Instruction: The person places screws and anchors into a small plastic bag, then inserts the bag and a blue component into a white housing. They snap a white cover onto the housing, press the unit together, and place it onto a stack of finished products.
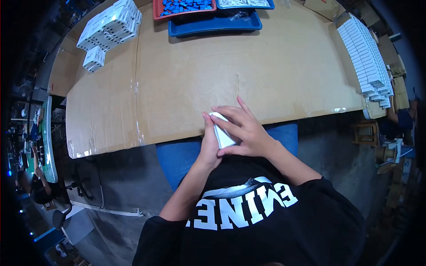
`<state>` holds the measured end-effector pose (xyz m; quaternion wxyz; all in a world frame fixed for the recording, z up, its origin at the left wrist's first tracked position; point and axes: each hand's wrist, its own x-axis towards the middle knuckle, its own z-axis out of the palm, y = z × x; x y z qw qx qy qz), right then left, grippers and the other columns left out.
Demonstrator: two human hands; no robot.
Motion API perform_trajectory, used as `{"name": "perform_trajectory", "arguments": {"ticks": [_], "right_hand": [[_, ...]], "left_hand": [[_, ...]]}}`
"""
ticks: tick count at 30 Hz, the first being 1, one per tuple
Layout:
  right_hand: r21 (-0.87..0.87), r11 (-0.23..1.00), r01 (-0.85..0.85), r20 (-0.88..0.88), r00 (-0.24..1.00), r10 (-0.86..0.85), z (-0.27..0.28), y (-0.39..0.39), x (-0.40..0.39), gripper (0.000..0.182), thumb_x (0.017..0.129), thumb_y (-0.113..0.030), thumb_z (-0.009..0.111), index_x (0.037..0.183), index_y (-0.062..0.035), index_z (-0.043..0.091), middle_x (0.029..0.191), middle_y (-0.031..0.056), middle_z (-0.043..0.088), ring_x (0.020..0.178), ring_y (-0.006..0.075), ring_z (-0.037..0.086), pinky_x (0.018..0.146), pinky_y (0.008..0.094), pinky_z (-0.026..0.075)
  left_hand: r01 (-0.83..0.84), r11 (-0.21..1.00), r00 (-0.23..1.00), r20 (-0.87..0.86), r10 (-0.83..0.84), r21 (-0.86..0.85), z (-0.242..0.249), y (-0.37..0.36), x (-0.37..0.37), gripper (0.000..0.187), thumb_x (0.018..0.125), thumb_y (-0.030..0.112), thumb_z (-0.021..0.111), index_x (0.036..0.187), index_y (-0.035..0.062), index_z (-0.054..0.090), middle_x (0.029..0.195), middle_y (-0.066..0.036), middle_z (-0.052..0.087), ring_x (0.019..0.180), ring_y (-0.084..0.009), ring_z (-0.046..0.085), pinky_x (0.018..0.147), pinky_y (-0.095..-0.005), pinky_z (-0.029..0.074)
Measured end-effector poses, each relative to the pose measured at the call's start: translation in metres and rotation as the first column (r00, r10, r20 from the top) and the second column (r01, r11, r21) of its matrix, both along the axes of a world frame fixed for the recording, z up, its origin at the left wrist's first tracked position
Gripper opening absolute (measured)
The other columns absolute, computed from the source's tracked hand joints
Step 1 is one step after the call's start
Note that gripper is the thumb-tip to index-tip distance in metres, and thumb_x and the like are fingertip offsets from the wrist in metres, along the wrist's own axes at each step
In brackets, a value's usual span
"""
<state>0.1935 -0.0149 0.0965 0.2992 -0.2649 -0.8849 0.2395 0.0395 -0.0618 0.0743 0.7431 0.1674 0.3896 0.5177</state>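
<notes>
Between my two hands, just off the front edge of the table, is a small white box-shaped piece (223,133). My left hand (209,144) wraps round its left side, with the thumb along its edge. My right hand (247,131) lies over its top and right side, fingers bent against it and one finger sticking out. Much of the piece is hidden under the fingers, so its details cannot be made out.
The cardboard-covered table (186,88) bears stacked white pieces (108,29) at left and rows of white boxes (364,55) at right. At the back stand a red tray (156,9) of blue parts and a blue tray (199,32). Another person (40,188) is far left.
</notes>
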Motion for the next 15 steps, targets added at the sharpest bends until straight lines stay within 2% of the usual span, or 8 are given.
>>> {"name": "perform_trajectory", "arguments": {"ticks": [2,3,5,6,7,10,15], "right_hand": [[-0.010,0.999,-0.053,-0.019,0.998,0.053,0.001,-0.004,0.000,0.090,0.074,-0.050,0.085,0.148,-0.0091,0.053,0.146,0.0183,0.054,0.134,0.0362,0.055,0.117,0.0696,0.026],[-0.004,0.999,-0.054,-0.019,0.998,0.054,0.001,-0.007,0.000,0.090,0.074,-0.050,0.085,0.148,-0.0091,0.053,0.146,0.0183,0.054,0.134,0.0362,0.055,0.117,0.0696,0.026],[-0.109,0.989,-0.102,-0.111,0.990,0.090,-0.005,-0.013,0.000,0.092,0.073,-0.050,0.087,0.145,-0.0045,0.054,0.149,0.0201,0.052,0.137,0.0363,0.053,0.119,0.0669,0.024],[-0.104,0.988,-0.116,-0.098,0.989,0.106,-0.008,-0.014,0.002,0.088,0.075,-0.044,0.086,0.146,-0.0042,0.054,0.149,0.0196,0.052,0.133,0.0376,0.055,0.116,0.0590,0.036],[-0.098,0.989,-0.112,-0.102,0.990,0.102,-0.011,-0.017,0.002,0.088,0.075,-0.044,0.086,0.146,-0.0042,0.054,0.149,0.0196,0.052,0.133,0.0376,0.055,0.116,0.0590,0.036],[-0.244,0.951,-0.188,-0.214,0.967,0.136,-0.020,-0.027,0.002,0.085,0.078,-0.035,0.087,0.149,-0.0034,0.052,0.149,0.0221,0.052,0.134,0.0389,0.055,0.107,0.0435,0.047],[-0.289,0.942,-0.173,-0.275,0.957,0.092,-0.034,-0.038,-0.003,0.085,0.078,-0.032,0.088,0.149,-0.0027,0.052,0.147,0.0232,0.054,0.133,0.0386,0.056,0.107,0.0430,0.048]], "left_hand": [[0.045,0.993,0.997,0.070,-0.038,-0.110,-0.003,-0.009,0.003,0.070,0.106,0.068,0.023,0.135,0.0114,0.053,0.118,-0.009,0.065,0.108,-0.0223,0.068,0.088,-0.0372,0.058],[0.058,0.989,0.995,0.084,-0.046,-0.139,0.001,-0.013,0.005,0.069,0.106,0.067,0.023,0.137,0.0115,0.052,0.119,-0.010,0.065,0.109,-0.0224,0.068,0.087,-0.0376,0.058],[0.085,0.983,0.994,0.083,-0.072,-0.161,-0.001,-0.020,0.003,0.072,0.106,0.068,0.022,0.139,0.0107,0.050,0.120,-0.011,0.065,0.109,-0.0230,0.068,0.087,-0.0372,0.058],[0.087,0.984,0.994,0.079,-0.075,-0.157,-0.001,-0.024,0.002,0.072,0.106,0.068,0.022,0.139,0.0107,0.050,0.120,-0.011,0.065,0.109,-0.0230,0.068,0.087,-0.0372,0.058],[0.076,0.982,0.994,0.089,-0.061,-0.171,-0.001,-0.027,0.003,0.073,0.105,0.068,0.022,0.140,0.0101,0.049,0.120,-0.011,0.065,0.110,-0.0234,0.068,0.088,-0.0372,0.058],[0.070,0.983,0.995,0.088,-0.055,-0.170,-0.007,-0.039,0.003,0.075,0.105,0.069,0.021,0.141,0.0090,0.048,0.122,-0.012,0.064,0.111,-0.0239,0.067,0.089,-0.0375,0.059],[0.066,0.978,0.996,0.072,-0.053,-0.199,-0.009,-0.048,-0.001,0.074,0.106,0.068,0.022,0.141,0.0088,0.048,0.123,-0.012,0.063,0.114,-0.0232,0.065,0.092,-0.0366,0.058]]}}
